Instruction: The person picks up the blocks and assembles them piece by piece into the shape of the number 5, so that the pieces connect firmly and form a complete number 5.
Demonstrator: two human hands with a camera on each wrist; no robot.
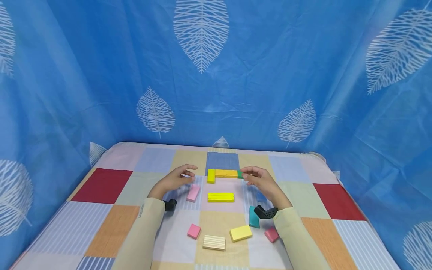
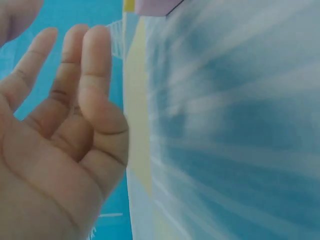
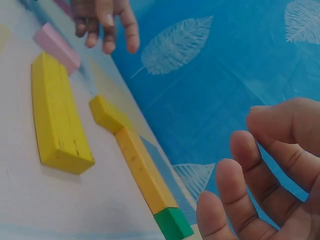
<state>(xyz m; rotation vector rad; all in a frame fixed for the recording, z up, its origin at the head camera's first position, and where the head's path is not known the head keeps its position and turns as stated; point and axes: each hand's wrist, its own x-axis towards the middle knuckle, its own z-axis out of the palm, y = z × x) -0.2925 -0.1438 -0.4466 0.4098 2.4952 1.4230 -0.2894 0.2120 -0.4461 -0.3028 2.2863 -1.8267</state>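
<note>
My left hand [image 1: 173, 182] hovers over the cloth, fingers loosely bent and holding nothing, just beyond a pink block [image 1: 193, 192]. Its relaxed fingers [image 2: 96, 60] also show in the left wrist view. On the other side, my right hand [image 1: 263, 183] is held loosely with nothing in it; its fingertips overlap a green block [image 1: 240, 174] in the head view. That green block ends a row with an orange bar [image 1: 226, 173] and a short yellow block [image 1: 210, 176] set crosswise at the left end. Nearer me, between the hands, lies a grooved bright yellow bar [image 1: 221, 197].
Closer to me lie a red-pink block [image 1: 194, 231], a ridged pale wooden block [image 1: 214, 242], a light yellow block [image 1: 241, 233], a teal block [image 1: 254, 217] and another red-pink block [image 1: 271, 235]. A blue leaf-print curtain [image 1: 222, 93] surrounds the patchwork-covered table [image 1: 141, 187].
</note>
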